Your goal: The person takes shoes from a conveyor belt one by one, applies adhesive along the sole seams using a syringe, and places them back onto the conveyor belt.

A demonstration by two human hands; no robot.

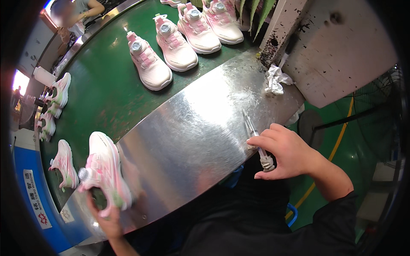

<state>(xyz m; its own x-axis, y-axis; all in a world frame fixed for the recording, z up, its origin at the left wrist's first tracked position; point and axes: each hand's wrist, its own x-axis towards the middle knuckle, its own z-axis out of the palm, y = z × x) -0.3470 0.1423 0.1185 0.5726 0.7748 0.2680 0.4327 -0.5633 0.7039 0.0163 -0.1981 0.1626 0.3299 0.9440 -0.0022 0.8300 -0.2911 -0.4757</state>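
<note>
Sneaker (104, 170), pink and white with a green-tinted sole, is sitting at about 8 o'clock in the view, at the near left end of the curved steel counter (192, 128), its toe pointing away from the person. The left hand (106, 217) is reaching up from the lower edge and its grip is clenching the heel of this shoe; the picture is blurring there, so the fingers are hard to make out.

At about 4 o'clock the right hand (286, 151) is resting at the counter's near edge, its grip closing around a thin brush-like tool (255, 134) whose handle end is wrapped in cloth and whose slim tip is lying on the steel, pointing toward 11 o'clock.

At 12 o'clock a row of matching pink shoes (175, 42) is standing on the green belt (102, 89) beyond the counter. More shoes (60, 91) are lining the belt's left rim at 9 o'clock. A crumpled white rag (275, 81) is lying at 1 o'clock beside a grey, paint-flecked box (341, 47). Another person (81, 13) is working at 11 o'clock.
</note>
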